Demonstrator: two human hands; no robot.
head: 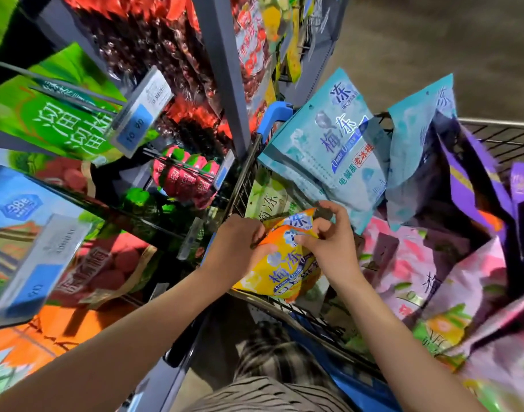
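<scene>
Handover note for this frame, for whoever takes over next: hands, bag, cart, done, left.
Left hand grips the yellow bag at its left edge; right hand pinches its top.
The bag is held over the near-left corner of the wire cart, above teal bags, pink bags and purple bags piled inside.
Done: one bag is in hand, clear of the pile.
Left: probably hang it on the peg hooks to the left, then work through the rest of the pile.

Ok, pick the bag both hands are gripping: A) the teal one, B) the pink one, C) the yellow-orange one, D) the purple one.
C: the left hand and the right hand both pinch the top of the yellow-orange bag.
</scene>
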